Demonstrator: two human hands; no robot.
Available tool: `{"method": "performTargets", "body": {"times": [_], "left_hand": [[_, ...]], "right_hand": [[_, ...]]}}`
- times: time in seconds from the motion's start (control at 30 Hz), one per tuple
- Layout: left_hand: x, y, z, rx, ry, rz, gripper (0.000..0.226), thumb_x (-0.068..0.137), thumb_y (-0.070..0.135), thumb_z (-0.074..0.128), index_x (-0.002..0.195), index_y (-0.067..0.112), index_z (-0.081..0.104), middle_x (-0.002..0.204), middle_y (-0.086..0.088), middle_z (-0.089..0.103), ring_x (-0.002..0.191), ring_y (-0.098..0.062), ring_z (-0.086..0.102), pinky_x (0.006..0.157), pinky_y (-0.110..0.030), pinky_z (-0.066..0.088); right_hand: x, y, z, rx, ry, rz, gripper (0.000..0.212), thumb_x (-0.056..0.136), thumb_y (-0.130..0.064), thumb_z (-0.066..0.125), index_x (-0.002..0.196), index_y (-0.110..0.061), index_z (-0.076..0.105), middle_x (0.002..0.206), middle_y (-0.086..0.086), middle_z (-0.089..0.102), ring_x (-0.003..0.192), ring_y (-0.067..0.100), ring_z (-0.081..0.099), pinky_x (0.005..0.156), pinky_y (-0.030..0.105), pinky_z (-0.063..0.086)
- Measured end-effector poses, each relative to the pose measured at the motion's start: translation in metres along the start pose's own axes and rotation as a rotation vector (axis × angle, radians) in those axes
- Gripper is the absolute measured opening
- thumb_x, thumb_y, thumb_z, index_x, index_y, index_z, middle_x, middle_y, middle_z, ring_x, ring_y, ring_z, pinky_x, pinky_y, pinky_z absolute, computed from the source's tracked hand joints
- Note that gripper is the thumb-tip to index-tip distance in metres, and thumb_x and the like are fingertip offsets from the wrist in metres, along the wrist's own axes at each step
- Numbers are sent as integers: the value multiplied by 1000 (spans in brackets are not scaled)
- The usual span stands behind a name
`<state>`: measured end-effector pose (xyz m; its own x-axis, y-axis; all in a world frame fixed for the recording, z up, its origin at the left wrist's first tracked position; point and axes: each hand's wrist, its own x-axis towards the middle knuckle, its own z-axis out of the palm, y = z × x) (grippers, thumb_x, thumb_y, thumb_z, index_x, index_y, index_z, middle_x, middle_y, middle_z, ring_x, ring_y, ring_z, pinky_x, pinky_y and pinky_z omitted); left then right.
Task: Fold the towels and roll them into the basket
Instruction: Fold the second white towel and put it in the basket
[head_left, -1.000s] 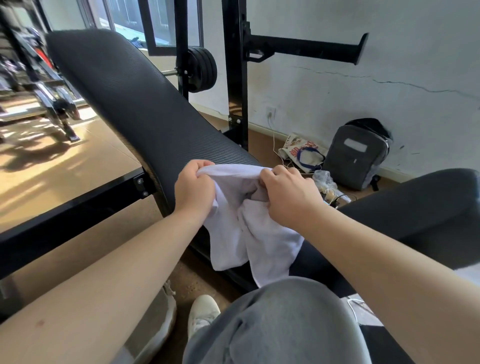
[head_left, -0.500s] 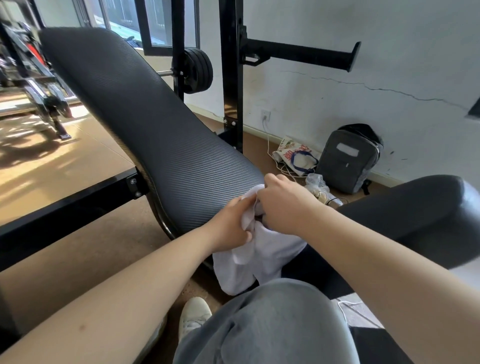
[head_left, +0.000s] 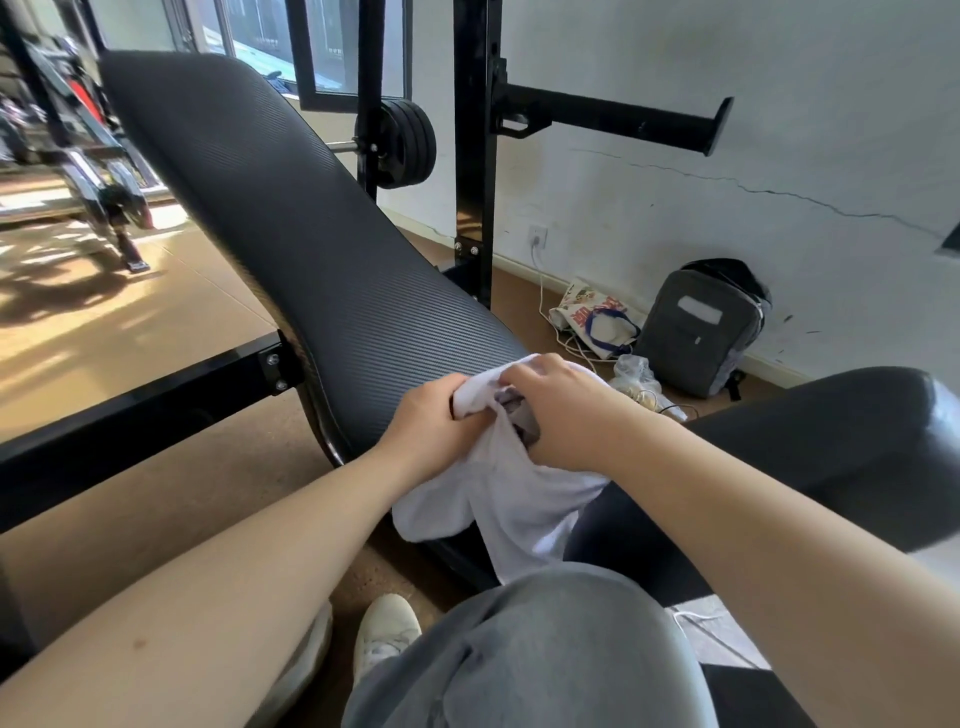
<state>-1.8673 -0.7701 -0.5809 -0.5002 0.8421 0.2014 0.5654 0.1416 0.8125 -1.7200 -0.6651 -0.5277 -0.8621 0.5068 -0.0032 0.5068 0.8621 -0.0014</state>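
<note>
A white towel (head_left: 511, 506) hangs bunched from both my hands at the lower end of the black inclined bench pad (head_left: 291, 228). My left hand (head_left: 434, 423) grips the towel's upper left edge with curled fingers. My right hand (head_left: 563, 410) grips the bunched top right beside it, the two hands almost touching. The towel's loose lower part droops over the bench frame towards my grey-trousered knee (head_left: 524, 649). No basket is in view.
A black seat pad (head_left: 831, 457) lies to the right. A grey backpack (head_left: 701, 327), a printed bag (head_left: 592, 317) and cables sit on the floor by the cracked wall. A black rack post (head_left: 472, 150) with weight plates (head_left: 405, 143) stands behind the bench. My white shoe (head_left: 384, 634) is below.
My left hand moved right along the towel until it met my right hand, gathering the cloth into a bunch. Both hands shifted slightly lower and right over the bench end.
</note>
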Motion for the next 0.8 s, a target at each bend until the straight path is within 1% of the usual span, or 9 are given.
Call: {"method": "performTargets", "body": {"times": [0.17, 0.27, 0.33, 0.4, 0.47, 0.53, 0.67, 0.73, 0.8], "left_hand": [[10, 20, -15, -256, 212, -11, 11, 90, 36, 73, 93, 25, 73, 87, 8, 73, 84, -8, 68, 71, -28, 53], [17, 32, -27, -453, 282, -68, 10, 91, 34, 72, 95, 25, 72, 88, 9, 72, 84, -7, 68, 71, -28, 53], [15, 32, -30, -329, 279, 5, 15, 93, 33, 70, 103, 22, 70, 93, 10, 70, 88, -6, 65, 73, -23, 50], [12, 24, -24, -139, 252, 81, 19, 93, 32, 70, 106, 20, 66, 99, 8, 67, 91, -10, 62, 74, -22, 47], [10, 14, -13, 30, 218, 83, 27, 90, 33, 73, 110, 18, 63, 109, 1, 59, 97, -15, 57, 80, -27, 44], [8, 6, -2, 115, 174, 83, 29, 86, 33, 77, 107, 17, 64, 120, -5, 52, 107, -18, 52, 90, -30, 44], [1, 4, 10, 183, -145, 105, 22, 80, 33, 84, 85, 23, 65, 158, 0, 32, 143, -21, 29, 106, -25, 24], [-1, 5, 7, 145, -283, 69, 23, 79, 33, 86, 80, 34, 63, 166, 7, 20, 149, -15, 22, 106, -26, 23], [0, 7, 2, 14, -350, -7, 36, 73, 37, 89, 99, 36, 64, 165, 13, 24, 146, -10, 32, 104, -25, 31]], "right_hand": [[0, 0, -5, -168, 128, 52, 53, 88, -14, 60, 138, -19, 43, 145, 10, 32, 123, 36, 49, 71, 45, 49], [-9, 1, -1, -265, 73, 36, 54, 88, -16, 62, 138, -22, 46, 157, 11, 15, 139, 37, 32, 92, 49, 44], [-11, 4, 2, -259, 9, 56, 48, 89, -17, 59, 135, -20, 46, 153, 13, 20, 134, 38, 35, 95, 42, 42], [-13, 5, 3, -238, -47, 80, 48, 86, -22, 59, 130, -16, 43, 138, 14, 32, 116, 38, 45, 86, 36, 42], [-14, 6, 5, -206, -79, 108, 58, 83, -27, 66, 132, -14, 37, 129, 16, 36, 108, 39, 50, 81, 35, 39], [-15, 7, 10, -191, -82, 115, 71, 82, -31, 71, 137, -12, 31, 130, 18, 37, 112, 39, 51, 81, 35, 37], [-1, 9, 31, -174, -285, 97, 106, 64, -46, 71, 151, -18, 17, 146, 21, 27, 135, 44, 36, 99, 49, 47], [6, 9, 39, -223, -342, 41, 94, 67, -47, 67, 148, -24, 26, 147, 19, 32, 136, 42, 35, 100, 51, 46], [6, 8, 37, -175, -253, 22, 69, 78, -36, 64, 139, -24, 34, 143, 19, 37, 130, 40, 42, 101, 49, 46]]}}
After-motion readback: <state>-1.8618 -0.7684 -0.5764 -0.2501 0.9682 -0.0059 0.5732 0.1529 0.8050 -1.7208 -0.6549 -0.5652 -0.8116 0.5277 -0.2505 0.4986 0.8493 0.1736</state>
